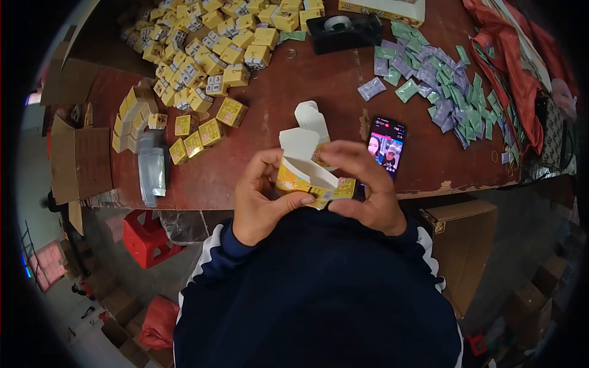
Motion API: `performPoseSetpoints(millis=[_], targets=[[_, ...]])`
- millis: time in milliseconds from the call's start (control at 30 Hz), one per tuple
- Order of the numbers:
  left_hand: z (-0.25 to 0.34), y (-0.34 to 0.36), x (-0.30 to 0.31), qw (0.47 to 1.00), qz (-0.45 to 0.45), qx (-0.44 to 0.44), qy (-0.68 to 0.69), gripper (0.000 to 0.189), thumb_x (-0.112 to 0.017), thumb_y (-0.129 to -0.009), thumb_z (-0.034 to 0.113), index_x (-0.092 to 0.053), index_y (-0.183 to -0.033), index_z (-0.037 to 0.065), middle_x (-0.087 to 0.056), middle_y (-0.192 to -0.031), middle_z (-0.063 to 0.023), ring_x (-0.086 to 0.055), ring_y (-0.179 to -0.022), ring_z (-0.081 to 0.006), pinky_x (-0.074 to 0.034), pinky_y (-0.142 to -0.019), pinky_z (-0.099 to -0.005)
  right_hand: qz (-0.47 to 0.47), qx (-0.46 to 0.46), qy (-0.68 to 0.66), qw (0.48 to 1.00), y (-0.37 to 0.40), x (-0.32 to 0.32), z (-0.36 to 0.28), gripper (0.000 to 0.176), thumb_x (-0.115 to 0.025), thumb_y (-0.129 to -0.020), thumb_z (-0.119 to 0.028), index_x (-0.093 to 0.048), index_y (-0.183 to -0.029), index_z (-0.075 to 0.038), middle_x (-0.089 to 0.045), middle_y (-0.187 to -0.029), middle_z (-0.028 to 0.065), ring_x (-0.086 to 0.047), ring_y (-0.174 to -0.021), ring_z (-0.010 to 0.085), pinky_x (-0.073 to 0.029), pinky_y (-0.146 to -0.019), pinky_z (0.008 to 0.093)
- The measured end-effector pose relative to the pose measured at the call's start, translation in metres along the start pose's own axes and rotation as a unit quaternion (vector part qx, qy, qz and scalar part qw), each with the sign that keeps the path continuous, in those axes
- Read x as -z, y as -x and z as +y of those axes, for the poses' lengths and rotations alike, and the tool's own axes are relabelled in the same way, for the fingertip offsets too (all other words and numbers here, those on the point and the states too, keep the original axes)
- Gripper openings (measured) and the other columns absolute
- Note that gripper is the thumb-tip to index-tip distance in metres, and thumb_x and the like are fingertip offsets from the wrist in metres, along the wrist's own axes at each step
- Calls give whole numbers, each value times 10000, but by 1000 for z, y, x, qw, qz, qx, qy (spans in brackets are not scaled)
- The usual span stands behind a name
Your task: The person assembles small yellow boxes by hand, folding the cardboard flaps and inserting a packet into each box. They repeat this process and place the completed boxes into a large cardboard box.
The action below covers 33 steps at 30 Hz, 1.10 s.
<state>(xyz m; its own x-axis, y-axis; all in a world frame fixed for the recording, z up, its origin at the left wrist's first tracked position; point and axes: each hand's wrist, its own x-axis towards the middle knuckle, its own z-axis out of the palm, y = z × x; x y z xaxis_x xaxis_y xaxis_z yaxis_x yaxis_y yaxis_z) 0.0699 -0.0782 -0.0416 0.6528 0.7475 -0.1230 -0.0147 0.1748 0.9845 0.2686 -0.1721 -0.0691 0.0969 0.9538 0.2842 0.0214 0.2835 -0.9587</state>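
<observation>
Over the brown table (294,92), both hands (319,190) grip a yellow carton (304,178) between them.

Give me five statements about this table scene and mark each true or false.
1. The left hand and right hand both hold a yellow carton with its flaps open. True.
2. The phone has a dark screen. False: the screen is lit and shows a picture.
3. Green and purple sachets lie on the table right of the phone. True.
4. The tape dispenser is white. False: it is black.
5. The closed yellow boxes are heaped left of the tape dispenser. True.
</observation>
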Motion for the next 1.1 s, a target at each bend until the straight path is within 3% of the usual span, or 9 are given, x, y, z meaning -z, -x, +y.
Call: performPoseSetpoints(millis=[133,333,400,533,600,700,867,967,1100], targets=[[-4,-2,-14,998,-5,8,69,684,-852,-720,-21,-452,-1273,17,-646,-1117,-115,-620,-1094,-170,-536,-907,-301,-53,-22,-135,989,4,-15,11,628,-726,-888,-265,-486,-1416,-26,-492,-1448,147,-459,-1340,297,-348,-1111,406],[-10,-7,-26,995,42,-41,87,785,-849,-733,-9,-368,-1352,21,-573,-1260,-155,-602,-1138,-194,-554,-901,-317,25,-26,-173,984,4,-30,10,561,-606,-970,-229,-430,-1446,10,-506,-1431,157,-494,-1318,279,-387,-1077,348],[-16,-3,-23,988,79,-125,-54,813,-822,-759,-21,-319,-1396,17,-525,-1306,-162,-588,-1156,-213,-540,-926,-336,47,-28,-148,988,2,-34,8,508,-579,-981,-195,-455,-1429,10,-528,-1401,162,-525,-1278,273,-407,-1056,342],[-24,3,-25,981,99,-141,-88,765,-787,-803,3,-328,-1416,-5,-508,-1290,-170,-588,-1139,-253,-524,-925,-354,65,11,38,997,-5,-28,9,390,-540,-987,-93,-542,-1366,-1,-602,-1280,164,-613,-1121,242,-495,-934,328],[-21,1,-17,921,107,-164,-337,737,-739,-858,43,-316,-1457,-34,-512,-1248,-185,-585,-1110,-301,-505,-921,-376,81,-2,41,996,-3,-31,12,381,-557,-974,-72,-562,-1350,-7,-618,-1245,159,-624,-1077,225,-515,-867,314],[-17,1,-18,904,82,-158,-388,726,-695,-896,65,-292,-1489,-50,-493,-1253,-205,-578,-1099,-331,-498,-909,-380,101,-8,40,994,-2,-33,17,393,-599,-950,-52,-578,-1341,-19,-626,-1226,150,-639,-1024,197,-535,-759,280],[0,2,-17,933,27,-132,-333,703,-590,-951,40,-202,-1531,-40,-444,-1361,-214,-514,-1231,-317,-445,-997,-356,92,18,-24,995,-6,-30,12,453,-663,-924,-84,-562,-1364,-44,-588,-1299,127,-627,-1037,183,-528,-687,256],[-3,2,-14,983,-2,-142,-117,700,-534,-973,33,-139,-1547,-26,-298,-1551,-211,-379,-1398,-289,-341,-1109,-357,60,-8,0,998,-4,-25,10,503,-645,-927,-101,-510,-1408,-35,-532,-1377,135,-585,-1134,168,-512,-781,236],[-8,8,-8,984,-22,-139,-108,696,-553,-978,63,-152,-1541,-22,-320,-1535,-215,-392,-1387,-279,-363,-1094,-370,51,0,9,999,-6,-24,8,546,-652,-898,-88,-495,-1419,-37,-533,-1363,126,-592,-1084,166,-500,-742,237]])
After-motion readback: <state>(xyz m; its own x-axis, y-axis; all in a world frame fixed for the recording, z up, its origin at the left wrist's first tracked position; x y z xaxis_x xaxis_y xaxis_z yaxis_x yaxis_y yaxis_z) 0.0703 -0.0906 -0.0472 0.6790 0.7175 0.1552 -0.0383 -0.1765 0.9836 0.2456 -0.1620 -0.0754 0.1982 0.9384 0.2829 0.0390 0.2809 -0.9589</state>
